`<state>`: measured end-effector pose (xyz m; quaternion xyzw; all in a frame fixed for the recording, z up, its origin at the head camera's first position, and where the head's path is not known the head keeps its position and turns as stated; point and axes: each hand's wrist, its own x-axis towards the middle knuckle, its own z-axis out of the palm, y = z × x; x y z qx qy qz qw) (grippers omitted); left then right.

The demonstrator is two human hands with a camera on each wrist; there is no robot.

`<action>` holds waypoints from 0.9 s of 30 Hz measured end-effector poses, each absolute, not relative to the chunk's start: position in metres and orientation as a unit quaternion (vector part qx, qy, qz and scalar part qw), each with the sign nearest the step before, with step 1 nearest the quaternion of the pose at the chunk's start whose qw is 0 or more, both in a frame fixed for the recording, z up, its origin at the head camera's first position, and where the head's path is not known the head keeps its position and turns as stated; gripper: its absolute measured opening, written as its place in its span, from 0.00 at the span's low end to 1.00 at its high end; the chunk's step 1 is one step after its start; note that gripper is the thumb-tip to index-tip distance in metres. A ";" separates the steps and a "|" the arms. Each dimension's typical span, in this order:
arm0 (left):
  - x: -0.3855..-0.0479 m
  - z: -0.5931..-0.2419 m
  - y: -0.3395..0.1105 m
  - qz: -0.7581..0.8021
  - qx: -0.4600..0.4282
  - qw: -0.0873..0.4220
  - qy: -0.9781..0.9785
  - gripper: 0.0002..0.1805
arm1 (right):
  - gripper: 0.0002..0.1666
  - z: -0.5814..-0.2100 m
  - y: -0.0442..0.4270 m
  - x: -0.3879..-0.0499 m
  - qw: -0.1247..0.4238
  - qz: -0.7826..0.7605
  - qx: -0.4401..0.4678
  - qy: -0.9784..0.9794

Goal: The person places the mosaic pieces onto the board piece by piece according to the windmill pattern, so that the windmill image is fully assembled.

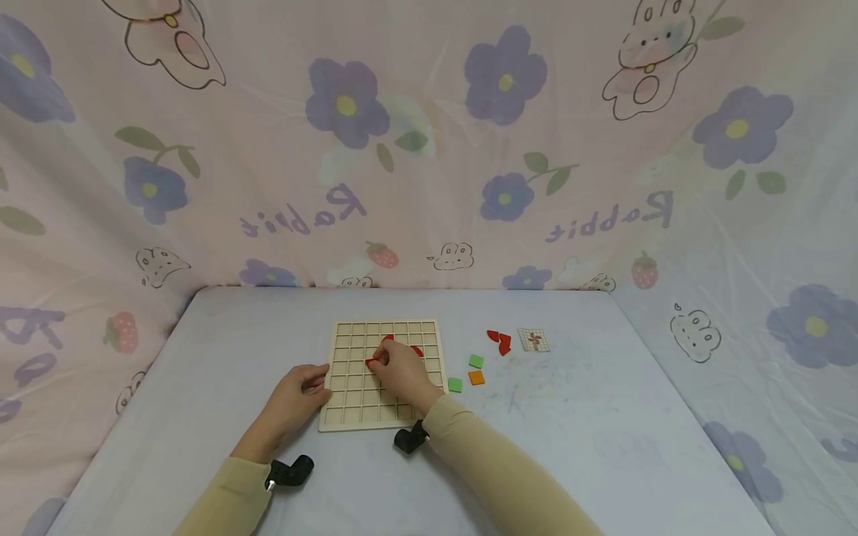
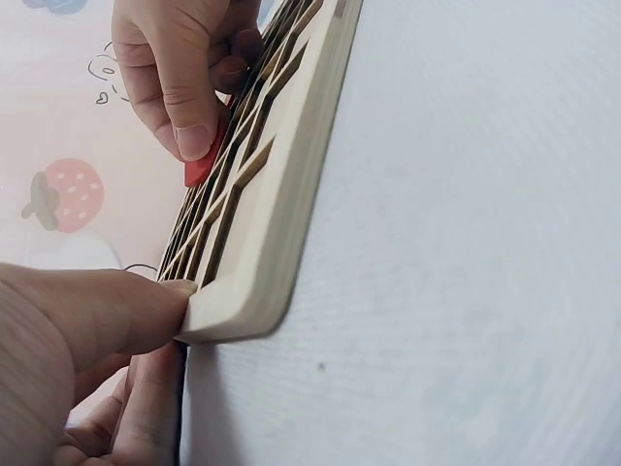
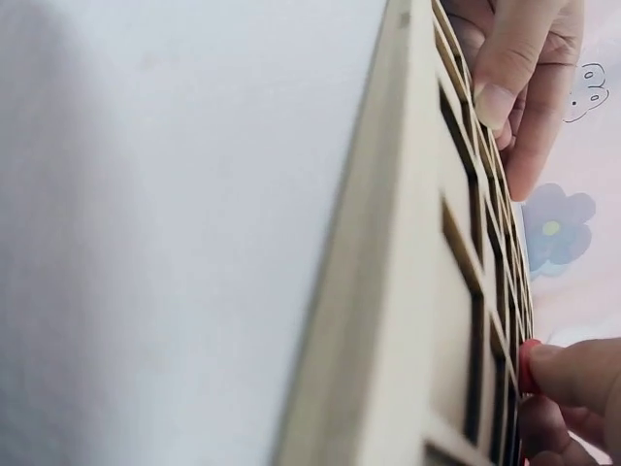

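A square wooden grid board (image 1: 335,398) lies on the table. At its left side my left hand (image 1: 293,398) holds the edge, thumb on the rim in the left wrist view. My right hand (image 1: 405,372) is over the middle of the board and pinches a small red tile (image 2: 199,173) between thumb and fingers, down at the grid. The right wrist view also shows this red tile (image 3: 526,366) at the thumb tip. Two more red pieces, one at the back (image 1: 389,337) and one to the right (image 1: 417,351), sit on the grid, partly hidden by my right hand.
Right of the board lie loose red pieces (image 1: 504,344), two green squares (image 1: 476,361) and an orange square (image 1: 477,377). Beyond them is a small gridded card (image 1: 534,340) with a reddish pattern. A printed curtain (image 1: 429,164) hangs behind the white table (image 1: 603,447).
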<state>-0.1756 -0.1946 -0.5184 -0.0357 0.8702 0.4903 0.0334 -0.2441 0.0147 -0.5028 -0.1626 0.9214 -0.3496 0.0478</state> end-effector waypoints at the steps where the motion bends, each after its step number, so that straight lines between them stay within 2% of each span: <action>1: -0.175 -0.518 -0.195 0.490 -0.035 0.033 0.870 0.28 | 0.07 -0.503 0.014 -0.244 0.047 -0.347 -0.161 0.923; 11: -0.175 -0.514 -0.195 0.490 -0.037 0.034 0.870 0.28 | 0.11 -0.503 0.015 -0.244 0.050 -0.351 -0.154 0.922; 27: -0.176 -0.514 -0.194 0.490 -0.039 0.038 0.870 0.28 | 0.08 -0.506 0.011 -0.244 0.050 -0.322 -0.140 0.935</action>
